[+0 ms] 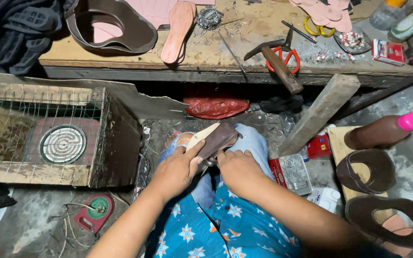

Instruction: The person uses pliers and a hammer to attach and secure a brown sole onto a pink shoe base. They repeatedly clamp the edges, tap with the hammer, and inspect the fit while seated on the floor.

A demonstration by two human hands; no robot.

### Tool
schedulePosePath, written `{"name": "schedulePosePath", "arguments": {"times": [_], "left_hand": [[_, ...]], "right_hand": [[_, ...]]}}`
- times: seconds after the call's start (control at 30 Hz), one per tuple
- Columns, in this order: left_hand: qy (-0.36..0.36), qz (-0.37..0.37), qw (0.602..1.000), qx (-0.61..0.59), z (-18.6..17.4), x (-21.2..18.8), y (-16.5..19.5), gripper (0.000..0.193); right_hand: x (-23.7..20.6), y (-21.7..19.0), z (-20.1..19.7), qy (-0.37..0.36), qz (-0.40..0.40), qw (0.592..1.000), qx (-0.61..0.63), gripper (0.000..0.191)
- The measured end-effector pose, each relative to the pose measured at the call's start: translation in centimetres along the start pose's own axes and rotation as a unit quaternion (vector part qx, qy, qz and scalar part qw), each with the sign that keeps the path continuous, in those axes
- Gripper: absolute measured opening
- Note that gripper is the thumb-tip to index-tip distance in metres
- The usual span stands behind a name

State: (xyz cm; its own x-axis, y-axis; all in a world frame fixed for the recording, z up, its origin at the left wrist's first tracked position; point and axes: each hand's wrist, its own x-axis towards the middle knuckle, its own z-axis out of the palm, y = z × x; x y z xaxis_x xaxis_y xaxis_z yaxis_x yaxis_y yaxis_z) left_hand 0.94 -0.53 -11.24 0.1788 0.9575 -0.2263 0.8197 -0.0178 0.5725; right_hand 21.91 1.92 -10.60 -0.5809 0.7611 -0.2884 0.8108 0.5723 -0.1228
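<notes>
Now both hands work on one piece over the person's lap, below the front edge of the bench point(206, 74). The left hand point(178, 169) is closed around a pale sole point(201, 135), with the thumb stretched along its edge. The right hand point(237, 169) is also closed, its fingers curled down on the brown leather upper point(218, 139) that lies over the sole. The two parts touch each other and rest on the knee in blue jeans point(254, 141).

To do this step well, I think the leather must be pulled evenly, so that no fold stays between it and the sole. The left thumb is good as a guide along the edge; the right hand should press from the middle outward, not only at one spot. It seems wise to keep the piece steady on the knee, because it can turn easily there.

On the bench, near its front edge, a hammer point(278, 64) lies across red-handled scissors point(290, 57), and a pink insole point(178, 31) lies farther back toward the left. On the floor to the left stands a wooden box with wire mesh point(48, 102) and a round heating coil point(63, 143) inside. To the right, two brown cut uppers point(364, 174) rest on a board, well apart from the hands.
</notes>
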Motion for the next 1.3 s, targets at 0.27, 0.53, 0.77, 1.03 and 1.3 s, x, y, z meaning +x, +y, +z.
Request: {"name": "schedulePosePath", "arguments": {"times": [0.27,0.53,0.77,1.03,1.3], "left_hand": [[0.014,0.049,0.998,0.047,-0.5,-0.4,1.0,0.058],[-0.012,0.065,0.996,0.063,-0.6,0.3,0.3,0.058],[0.052,-0.001,0.999,-0.016,-0.1,2.1,0.0,0.047],[-0.033,0.087,0.994,-0.063,-0.5,2.1,-2.6,0.057],[-0.119,0.046,0.978,-0.163,-1.8,3.5,-2.4,0.046]], "right_hand": [[-0.1,1.2,-0.7,0.018,-0.021,0.993,0.119,0.026],[-0.8,0.8,0.8,0.000,-0.005,0.995,0.100,0.019],[1.6,0.6,1.4,0.044,-0.025,0.998,0.035,0.022],[-4.7,2.0,0.8,0.089,-0.021,0.995,0.043,0.041],[-10.8,2.4,1.2,0.008,0.039,0.985,0.167,0.073]]}}
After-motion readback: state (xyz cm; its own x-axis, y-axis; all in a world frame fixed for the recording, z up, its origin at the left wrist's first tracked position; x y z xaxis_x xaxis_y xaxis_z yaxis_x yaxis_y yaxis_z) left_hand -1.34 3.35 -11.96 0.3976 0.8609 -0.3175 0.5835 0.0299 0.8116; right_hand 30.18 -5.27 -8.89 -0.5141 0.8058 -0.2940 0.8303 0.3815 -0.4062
